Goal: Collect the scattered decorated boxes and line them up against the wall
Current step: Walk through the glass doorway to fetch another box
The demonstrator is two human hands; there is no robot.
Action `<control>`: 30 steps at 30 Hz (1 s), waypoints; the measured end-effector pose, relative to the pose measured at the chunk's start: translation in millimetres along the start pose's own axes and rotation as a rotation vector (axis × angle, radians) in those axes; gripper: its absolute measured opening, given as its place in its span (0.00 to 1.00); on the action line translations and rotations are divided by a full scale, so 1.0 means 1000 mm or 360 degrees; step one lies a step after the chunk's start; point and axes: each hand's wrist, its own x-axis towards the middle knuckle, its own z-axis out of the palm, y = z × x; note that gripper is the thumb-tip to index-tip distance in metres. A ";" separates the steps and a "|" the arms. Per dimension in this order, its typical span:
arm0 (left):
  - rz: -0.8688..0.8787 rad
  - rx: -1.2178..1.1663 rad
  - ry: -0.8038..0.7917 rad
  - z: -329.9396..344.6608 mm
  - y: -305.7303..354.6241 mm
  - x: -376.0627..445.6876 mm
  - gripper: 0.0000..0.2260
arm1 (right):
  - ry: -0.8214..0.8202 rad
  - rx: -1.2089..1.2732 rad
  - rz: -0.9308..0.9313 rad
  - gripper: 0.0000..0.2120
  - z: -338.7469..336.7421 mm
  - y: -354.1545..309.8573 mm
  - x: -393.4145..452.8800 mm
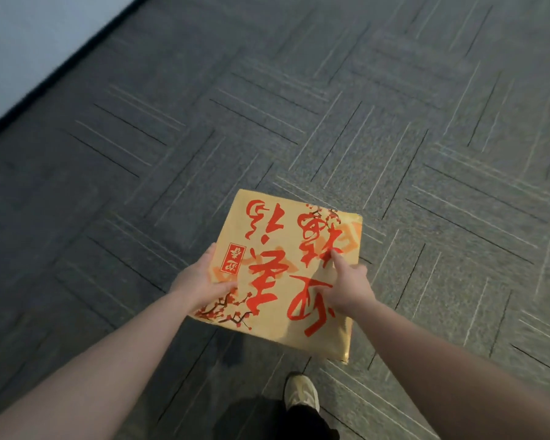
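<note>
You hold the gold box [286, 271] flat above the carpet floor [299, 122], both grips closed on it: your left hand [200, 281] clasps its left edge, your right hand [346, 287] its right edge, thumb on top. The wall [29, 42] lies well beyond the box, upper left.

Box [286, 271] between both hands above carpet [394, 122]; wall [29, 42] seemingly far left.

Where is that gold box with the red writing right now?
In the head view the gold box is low of centre, held above the grey carpet between the left hand and right hand, just ahead of a shoe.
</note>
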 end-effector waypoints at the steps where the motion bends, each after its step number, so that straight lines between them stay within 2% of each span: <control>1: -0.0024 -0.0042 0.0039 -0.020 -0.004 -0.021 0.42 | -0.0010 -0.0040 -0.0070 0.40 -0.007 -0.020 -0.018; 8: -0.0084 -0.0209 0.0422 -0.128 -0.049 -0.178 0.42 | 0.0048 -0.0223 -0.0477 0.39 -0.036 -0.133 -0.161; 15: -0.0111 -0.0504 0.0940 -0.195 -0.145 -0.409 0.42 | 0.0157 -0.0415 -0.0999 0.40 -0.011 -0.230 -0.375; 20: -0.0232 -0.0519 0.1357 -0.189 -0.231 -0.588 0.33 | 0.0175 -0.0475 -0.1438 0.39 0.055 -0.265 -0.545; 23: -0.0408 -0.0553 0.1482 -0.170 -0.292 -0.688 0.36 | 0.0138 -0.0528 -0.1657 0.38 0.107 -0.269 -0.642; 26: -0.0551 -0.0564 0.1630 -0.144 -0.351 -0.787 0.37 | 0.0024 -0.0514 -0.1871 0.34 0.165 -0.267 -0.735; 30: -0.0764 -0.0608 0.1769 -0.102 -0.414 -0.909 0.32 | -0.0169 -0.0543 -0.2128 0.31 0.241 -0.249 -0.850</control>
